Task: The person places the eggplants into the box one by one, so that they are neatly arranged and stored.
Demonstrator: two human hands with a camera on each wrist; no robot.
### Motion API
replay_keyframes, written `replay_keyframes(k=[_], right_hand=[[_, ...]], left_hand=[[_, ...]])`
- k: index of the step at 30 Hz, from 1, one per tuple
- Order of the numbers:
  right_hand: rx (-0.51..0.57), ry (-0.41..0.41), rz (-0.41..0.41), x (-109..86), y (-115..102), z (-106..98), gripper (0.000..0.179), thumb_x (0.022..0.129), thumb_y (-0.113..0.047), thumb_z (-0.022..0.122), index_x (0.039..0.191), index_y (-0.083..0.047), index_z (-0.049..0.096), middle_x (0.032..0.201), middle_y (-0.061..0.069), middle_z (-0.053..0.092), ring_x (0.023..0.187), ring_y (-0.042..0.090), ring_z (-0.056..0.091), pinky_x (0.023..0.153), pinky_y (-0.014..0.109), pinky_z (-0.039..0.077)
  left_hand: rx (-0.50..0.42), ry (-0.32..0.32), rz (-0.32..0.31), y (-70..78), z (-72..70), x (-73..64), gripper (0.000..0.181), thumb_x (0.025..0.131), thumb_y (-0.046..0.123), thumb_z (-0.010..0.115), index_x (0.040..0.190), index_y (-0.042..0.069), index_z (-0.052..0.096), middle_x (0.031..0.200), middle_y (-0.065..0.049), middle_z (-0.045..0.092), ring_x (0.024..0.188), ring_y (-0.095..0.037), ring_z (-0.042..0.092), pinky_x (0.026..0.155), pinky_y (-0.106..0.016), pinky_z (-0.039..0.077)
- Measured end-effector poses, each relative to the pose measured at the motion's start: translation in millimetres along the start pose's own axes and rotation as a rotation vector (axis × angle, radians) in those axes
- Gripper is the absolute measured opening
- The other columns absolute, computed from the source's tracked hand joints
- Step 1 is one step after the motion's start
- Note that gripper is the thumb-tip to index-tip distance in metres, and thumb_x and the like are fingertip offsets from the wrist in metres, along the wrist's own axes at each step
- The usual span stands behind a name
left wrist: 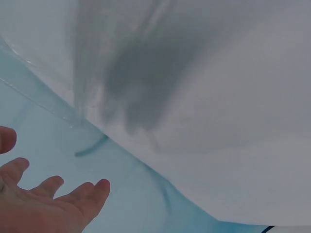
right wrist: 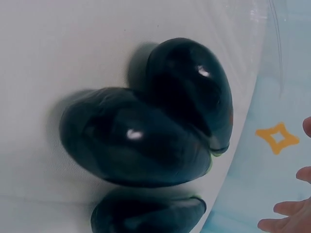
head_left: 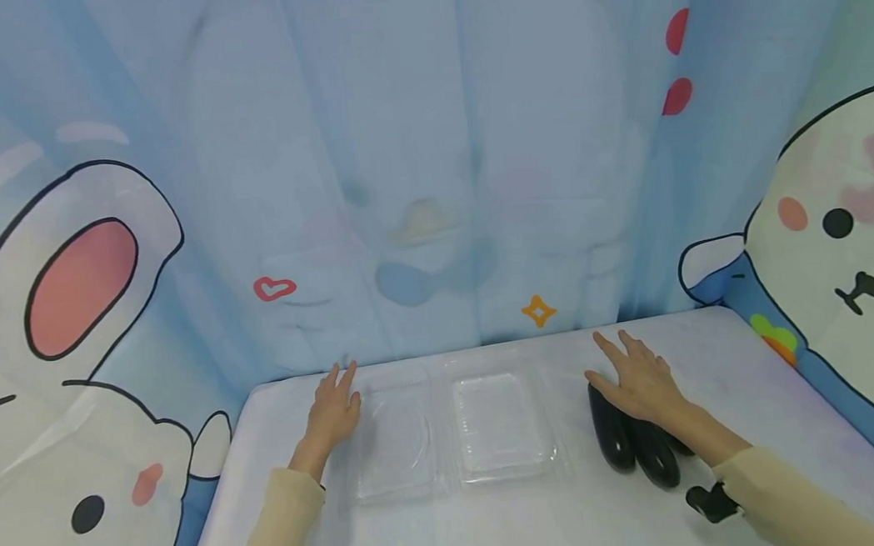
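Note:
Three dark, glossy eggplants [right wrist: 136, 141] lie side by side on the white-covered table, with a bit of green at their stem ends. Over their far ends in the head view hovers my right hand [head_left: 642, 386], its fingers spread, holding nothing. My left hand [head_left: 333, 413] is held with fingers apart at the left edge of a clear plastic piece [head_left: 395, 447], also holding nothing. To the right of that piece lies a clear rectangular plastic tray [head_left: 501, 428]. Whether the two plastic pieces are joined, I cannot tell.
The white-covered table [head_left: 498, 528] meets a light blue cartoon curtain [head_left: 414, 141] at its far edge. Printed animals flank the table on both sides. A small black object [head_left: 710, 503] shows beside the right sleeve.

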State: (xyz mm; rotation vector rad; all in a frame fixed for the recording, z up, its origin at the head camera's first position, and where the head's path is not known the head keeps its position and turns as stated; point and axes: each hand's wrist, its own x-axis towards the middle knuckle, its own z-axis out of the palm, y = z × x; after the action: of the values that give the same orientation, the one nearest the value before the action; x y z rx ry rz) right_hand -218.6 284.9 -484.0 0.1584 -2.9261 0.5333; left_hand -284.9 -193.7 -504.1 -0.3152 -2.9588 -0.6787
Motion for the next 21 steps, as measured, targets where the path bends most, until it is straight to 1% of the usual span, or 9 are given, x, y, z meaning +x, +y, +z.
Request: replay_keyframes(k=[5, 7, 10, 13, 15, 18, 21], right_hand=[[-0.010, -0.012, 0.001, -1.6, 8, -2, 0.071, 0.097, -0.041, 0.056, 0.148, 0.005, 0.036, 0.146, 0.043, 0.027, 0.128, 0.064, 0.029, 0.095, 0.080, 0.025], [-0.001, -0.021, 0.005, -2.7, 11, -3, 0.072, 0.097, -0.041, 0.056, 0.148, 0.006, 0.035, 0.145, 0.044, 0.027, 0.128, 0.064, 0.030, 0.094, 0.079, 0.027], [0.026, -0.030, 0.007, -4.5, 16, -8, 0.070, 0.097, -0.035, 0.057, 0.146, 0.010, 0.035, 0.142, 0.045, 0.031, 0.126, 0.064, 0.033, 0.093, 0.077, 0.032], [0.072, -0.028, 0.023, -5.0, 25, -14, 0.065, 0.094, -0.024, 0.061, 0.142, 0.014, 0.039, 0.136, 0.044, 0.039, 0.121, 0.062, 0.040, 0.091, 0.073, 0.037], [0.103, -0.024, 0.048, -4.4, 32, -17, 0.062, 0.091, -0.019, 0.062, 0.138, 0.015, 0.042, 0.132, 0.044, 0.044, 0.118, 0.061, 0.043, 0.091, 0.071, 0.039], [0.148, -0.020, 0.091, -3.4, 46, -21, 0.058, 0.089, -0.016, 0.064, 0.133, 0.016, 0.046, 0.128, 0.044, 0.047, 0.114, 0.061, 0.046, 0.089, 0.069, 0.042], [0.205, -0.044, 0.153, -5.1, 61, -23, 0.056, 0.091, -0.017, 0.063, 0.132, 0.016, 0.047, 0.129, 0.045, 0.046, 0.115, 0.061, 0.046, 0.088, 0.068, 0.044]], left_hand=[[-0.024, -0.026, -0.066, -9.7, 2.6, -1.0, 0.054, 0.098, 0.017, 0.050, 0.150, 0.005, 0.041, 0.154, -0.030, 0.028, 0.138, -0.055, 0.027, 0.103, -0.068, 0.032], [-0.036, -0.036, -0.079, -12.1, 3.7, -1.9, 0.053, 0.098, 0.016, 0.052, 0.149, 0.004, 0.042, 0.153, -0.031, 0.029, 0.136, -0.056, 0.029, 0.103, -0.068, 0.032], [-0.056, -0.053, -0.094, -14.8, 5.6, -4.6, 0.051, 0.097, 0.014, 0.052, 0.147, 0.002, 0.044, 0.151, -0.032, 0.031, 0.133, -0.058, 0.032, 0.103, -0.068, 0.032], [-0.083, -0.080, -0.090, -17.7, 8.9, -6.8, 0.051, 0.098, 0.012, 0.052, 0.146, 0.000, 0.044, 0.150, -0.034, 0.032, 0.134, -0.057, 0.032, 0.105, -0.067, 0.030], [-0.099, -0.088, -0.082, -19.0, 11.3, -8.2, 0.050, 0.097, 0.011, 0.052, 0.146, -0.001, 0.044, 0.149, -0.034, 0.033, 0.134, -0.055, 0.033, 0.107, -0.065, 0.029], [-0.132, -0.089, -0.074, -20.0, 14.1, -9.9, 0.050, 0.097, 0.009, 0.053, 0.145, -0.003, 0.045, 0.148, -0.035, 0.034, 0.135, -0.053, 0.033, 0.109, -0.062, 0.028], [-0.149, -0.069, -0.062, -20.9, 16.9, -11.6, 0.049, 0.095, 0.007, 0.054, 0.142, -0.004, 0.047, 0.145, -0.036, 0.037, 0.133, -0.053, 0.036, 0.108, -0.061, 0.030]])
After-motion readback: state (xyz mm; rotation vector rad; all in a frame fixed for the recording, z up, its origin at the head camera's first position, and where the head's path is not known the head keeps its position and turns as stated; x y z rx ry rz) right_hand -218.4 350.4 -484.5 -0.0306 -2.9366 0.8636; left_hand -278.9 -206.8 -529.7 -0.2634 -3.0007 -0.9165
